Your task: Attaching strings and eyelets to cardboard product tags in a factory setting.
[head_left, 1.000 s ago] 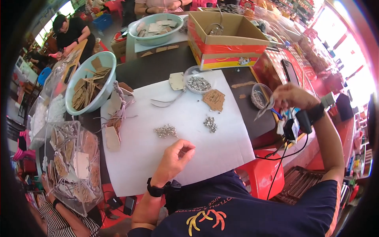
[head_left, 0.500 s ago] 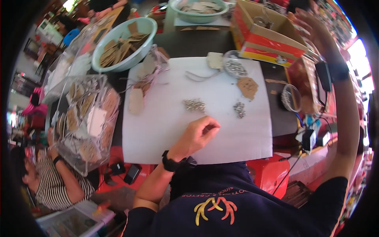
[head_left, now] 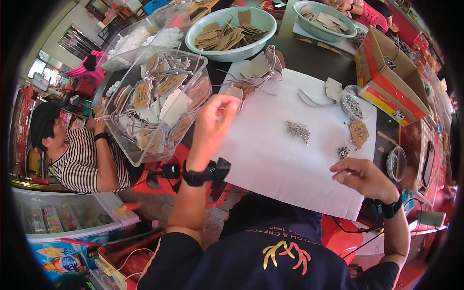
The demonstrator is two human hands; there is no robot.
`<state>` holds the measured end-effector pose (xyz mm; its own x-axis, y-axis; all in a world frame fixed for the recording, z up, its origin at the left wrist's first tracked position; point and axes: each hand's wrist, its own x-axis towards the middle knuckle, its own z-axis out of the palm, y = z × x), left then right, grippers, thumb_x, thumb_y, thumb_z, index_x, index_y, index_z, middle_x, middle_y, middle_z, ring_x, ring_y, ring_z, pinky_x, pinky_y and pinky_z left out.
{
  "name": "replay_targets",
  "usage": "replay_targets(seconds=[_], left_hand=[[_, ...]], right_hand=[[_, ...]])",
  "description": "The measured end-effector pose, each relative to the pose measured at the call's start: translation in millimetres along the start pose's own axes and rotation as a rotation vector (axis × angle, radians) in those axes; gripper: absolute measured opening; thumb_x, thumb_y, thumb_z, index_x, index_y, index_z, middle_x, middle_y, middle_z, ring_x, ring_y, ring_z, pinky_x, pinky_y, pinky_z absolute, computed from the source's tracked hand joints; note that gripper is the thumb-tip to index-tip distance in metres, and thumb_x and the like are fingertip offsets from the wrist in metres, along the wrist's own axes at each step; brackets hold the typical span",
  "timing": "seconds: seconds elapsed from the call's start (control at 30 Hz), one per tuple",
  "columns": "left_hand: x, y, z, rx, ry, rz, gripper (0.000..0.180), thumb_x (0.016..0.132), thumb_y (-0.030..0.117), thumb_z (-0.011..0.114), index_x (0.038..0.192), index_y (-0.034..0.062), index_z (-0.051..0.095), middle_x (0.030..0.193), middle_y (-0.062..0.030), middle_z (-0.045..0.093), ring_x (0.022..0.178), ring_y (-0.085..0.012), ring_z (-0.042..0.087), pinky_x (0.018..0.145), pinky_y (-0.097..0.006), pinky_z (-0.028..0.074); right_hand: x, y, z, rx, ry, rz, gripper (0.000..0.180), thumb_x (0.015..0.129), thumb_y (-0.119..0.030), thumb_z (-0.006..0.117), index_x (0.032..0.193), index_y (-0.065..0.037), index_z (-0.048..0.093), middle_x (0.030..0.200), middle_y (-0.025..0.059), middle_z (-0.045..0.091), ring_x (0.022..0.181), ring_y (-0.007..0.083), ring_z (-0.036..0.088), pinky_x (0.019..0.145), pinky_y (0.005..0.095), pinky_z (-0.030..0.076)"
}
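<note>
My left hand [head_left: 212,125] is raised over the left edge of the white mat [head_left: 275,159], beside cardboard tags [head_left: 251,87] with grey cords. Its fingers are loosely bent with the thumb apart, and I see nothing in them. Low over the mat's right side, my right hand [head_left: 362,178] has half-curled fingers, also with nothing visible in them. It is nearest a small cluster of silvery metal pieces [head_left: 343,152]. A larger pile of these pieces [head_left: 298,131] lies mid-mat. Beyond are a clear dish of metal pieces [head_left: 352,106], a brown tag [head_left: 358,134] and a cream tag [head_left: 333,89].
A clear plastic bin [head_left: 205,77] full of corded tags stands at left, near a person in a striped shirt [head_left: 82,166]. Pale green basins [head_left: 263,48] of tags and an open carton [head_left: 386,94] line the back. A round clear container [head_left: 397,164] sits at right.
My view has swung left. My right hand has come down from the carton to the mat's near right. My left hand has moved from mid-mat to its left edge.
</note>
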<state>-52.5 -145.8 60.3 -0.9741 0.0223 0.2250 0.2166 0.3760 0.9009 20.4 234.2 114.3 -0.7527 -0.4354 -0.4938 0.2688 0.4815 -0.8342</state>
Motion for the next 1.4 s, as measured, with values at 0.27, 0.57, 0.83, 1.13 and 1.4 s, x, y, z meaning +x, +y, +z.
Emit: replay_targets(seconds=[0.27,0.57,0.83,1.13,1.4], left_hand=[[30,-44,2,0.527,0.018,0.204,0.049,0.086,0.021,0.071,0.128,0.0011,0.054,0.123,-0.0185,0.060,0.111,-0.0308,0.059,0.096,-0.039,0.047],[12,-32,22,0.720,0.109,0.324,0.061,0.077,0.001,0.067,0.134,0.0033,0.045,0.113,-0.0185,0.056,0.110,-0.0387,0.054,0.093,-0.046,0.046],[-1,-30,23,0.406,0.084,0.151,0.046,0.082,-0.007,0.057,0.127,0.0002,0.053,0.117,-0.0199,0.057,0.107,-0.0371,0.059,0.094,-0.042,0.047],[-23,34,23,-0.154,0.332,0.234,0.031,0.086,-0.005,0.064,0.115,-0.0020,0.054,0.113,-0.0095,0.057,0.107,-0.0173,0.056,0.093,-0.031,0.047],[-32,57,60,-0.045,-0.186,0.605,0.032,0.069,-0.014,0.062,0.094,0.0063,0.062,0.099,-0.0080,0.063,0.097,-0.0278,0.057,0.080,-0.034,0.047]], right_hand=[[11,3,22,-0.092,-0.048,-0.160,0.026,0.094,-0.013,0.065,0.114,0.003,0.065,0.105,0.0123,0.069,0.097,0.0185,0.067,0.079,0.0295,0.057],[6,20,29,-0.087,-0.050,-0.164,0.026,0.093,-0.015,0.065,0.113,0.002,0.066,0.105,0.0129,0.069,0.096,0.0210,0.067,0.079,0.0315,0.055],[18,12,41,-0.141,-0.072,-0.207,0.025,0.093,-0.010,0.064,0.114,0.002,0.064,0.106,0.0112,0.068,0.097,0.0183,0.068,0.083,0.0303,0.055],[25,18,50,-0.012,0.065,-0.308,0.020,0.094,-0.008,0.062,0.112,0.001,0.065,0.105,0.0098,0.068,0.093,0.0153,0.066,0.076,0.0278,0.053],[13,-19,31,0.165,0.783,-0.674,0.021,0.098,-0.005,0.055,0.116,0.001,0.063,0.120,0.0068,0.062,0.106,0.0110,0.057,0.090,0.0239,0.044]])
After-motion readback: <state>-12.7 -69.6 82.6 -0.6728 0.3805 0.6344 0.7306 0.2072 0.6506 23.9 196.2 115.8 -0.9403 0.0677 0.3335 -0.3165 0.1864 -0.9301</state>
